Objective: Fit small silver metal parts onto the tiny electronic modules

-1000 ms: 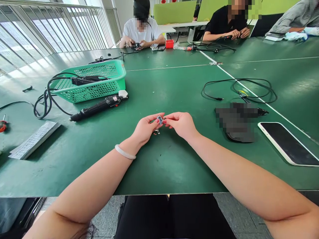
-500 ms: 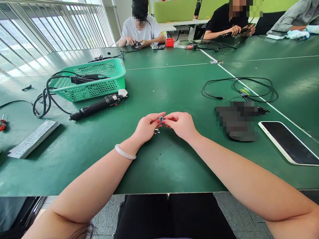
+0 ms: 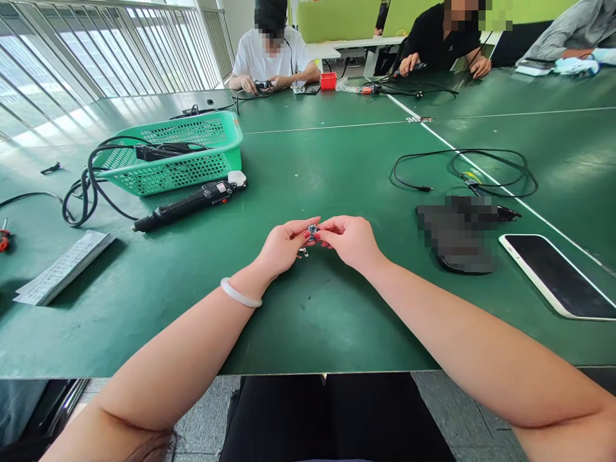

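My left hand (image 3: 283, 246) and my right hand (image 3: 350, 240) meet over the green table (image 3: 308, 321), and both pinch one small dark electronic part (image 3: 312, 230) between thumb and fingertips. The fingers of both hands are closed on it. A tiny metal piece (image 3: 303, 252) lies on the table just below the left fingers. A white bracelet (image 3: 239, 294) sits on my left wrist.
A black electric screwdriver (image 3: 185, 205) with its cable lies left of centre, in front of a green mesh basket (image 3: 176, 153). A white phone (image 3: 556, 274), a dark blurred object (image 3: 457, 234) and a coiled black cable (image 3: 469, 172) lie right. Other people work at the far edge.
My hands stay almost still, pinched on the small part. A person at the far right has moved their hands apart.
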Motion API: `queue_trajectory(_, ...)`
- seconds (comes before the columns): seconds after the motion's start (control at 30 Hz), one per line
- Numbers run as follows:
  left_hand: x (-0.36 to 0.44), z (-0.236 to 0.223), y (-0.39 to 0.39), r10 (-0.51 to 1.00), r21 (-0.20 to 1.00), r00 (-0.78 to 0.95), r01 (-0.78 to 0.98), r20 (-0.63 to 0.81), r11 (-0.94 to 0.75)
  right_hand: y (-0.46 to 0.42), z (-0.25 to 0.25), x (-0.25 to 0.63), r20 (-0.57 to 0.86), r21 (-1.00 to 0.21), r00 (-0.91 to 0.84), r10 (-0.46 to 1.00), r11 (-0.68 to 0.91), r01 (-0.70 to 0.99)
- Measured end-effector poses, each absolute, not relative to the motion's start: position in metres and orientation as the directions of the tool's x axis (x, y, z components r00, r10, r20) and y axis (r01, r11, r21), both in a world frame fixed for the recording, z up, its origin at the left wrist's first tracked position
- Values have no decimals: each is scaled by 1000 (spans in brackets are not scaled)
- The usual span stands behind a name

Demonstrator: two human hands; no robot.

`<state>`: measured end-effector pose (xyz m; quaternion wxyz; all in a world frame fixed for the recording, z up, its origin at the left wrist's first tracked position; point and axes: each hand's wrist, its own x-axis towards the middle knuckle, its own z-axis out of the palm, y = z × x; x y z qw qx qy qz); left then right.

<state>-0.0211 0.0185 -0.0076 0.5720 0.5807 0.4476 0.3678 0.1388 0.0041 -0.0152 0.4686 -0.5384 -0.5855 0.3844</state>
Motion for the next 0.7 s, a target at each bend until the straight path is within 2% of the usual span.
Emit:
queue_trajectory(0.17,-24,-8,19,923,987,369,152,-105,51,5,-17,141,140,-935,-14,990,137,328)
queue_trajectory(0.43,-25,-13,21,907,993,414,113,-70,25,8,-16,142,128,-870,-28,991,125,477)
queue_trajectory(0.57,-25,-15,20,910,993,414,112,-15,-34,7,-14,140,49,-915,-49,998,64,399)
queue_trajectory(0.7,-25,-13,17,911,994,412,92,22,-66,8,-13,139,-13,-984,-120,993,8,179)
